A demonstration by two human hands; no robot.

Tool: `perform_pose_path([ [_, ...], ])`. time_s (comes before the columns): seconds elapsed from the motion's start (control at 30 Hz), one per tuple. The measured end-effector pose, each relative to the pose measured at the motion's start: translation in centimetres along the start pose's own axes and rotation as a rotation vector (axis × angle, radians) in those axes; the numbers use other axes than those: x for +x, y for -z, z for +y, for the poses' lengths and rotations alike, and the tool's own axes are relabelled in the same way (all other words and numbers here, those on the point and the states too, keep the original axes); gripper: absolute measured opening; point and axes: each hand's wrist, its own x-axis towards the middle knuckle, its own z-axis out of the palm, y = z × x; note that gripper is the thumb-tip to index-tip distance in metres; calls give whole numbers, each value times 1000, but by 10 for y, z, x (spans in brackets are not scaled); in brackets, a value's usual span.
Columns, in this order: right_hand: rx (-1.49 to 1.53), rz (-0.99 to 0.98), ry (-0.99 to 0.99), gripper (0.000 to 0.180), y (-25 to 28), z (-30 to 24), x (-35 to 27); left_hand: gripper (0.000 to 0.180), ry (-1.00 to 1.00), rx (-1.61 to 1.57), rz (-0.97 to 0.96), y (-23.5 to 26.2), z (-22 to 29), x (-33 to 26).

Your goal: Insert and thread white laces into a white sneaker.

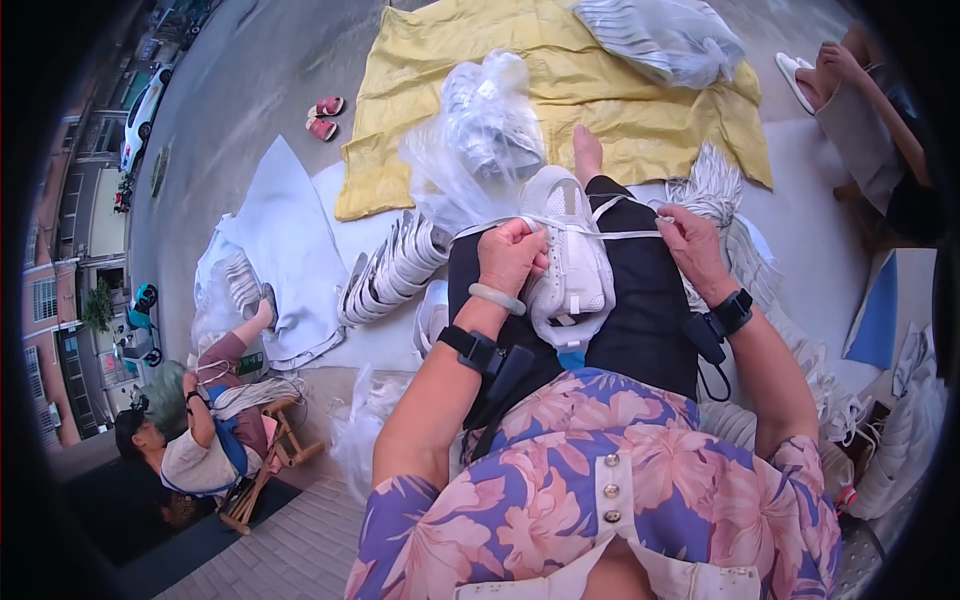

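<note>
A white sneaker upper lies on my lap over my black trousers. My left hand is closed on a white shoelace at the shoe's left side. My right hand pinches the same lace on the right, so the lace runs taut across the shoe between both hands. Each wrist carries a black strapped device, and a pale bangle sits on my left wrist.
A row of white shoe uppers lies left of my knee, under a clear plastic bag of more. A yellow sheet covers the ground ahead. A bundle of white laces is at right. One person sits at lower left, another at upper right.
</note>
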Motion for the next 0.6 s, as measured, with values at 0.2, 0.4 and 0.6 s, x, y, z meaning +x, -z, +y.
perform_pose_path([
  [0.2, -41, -108, 609, 18, -40, -79, 6, 10, -78, -30, 84, -6, 0, 5],
  [0.4, -374, -171, 796, 27, -53, -90, 5, 11, -284, 41, 164, -11, -9, 10],
  [0.6, -414, -204, 827, 33, -51, -90, 7, 13, -369, 99, 177, -9, -11, 14],
])
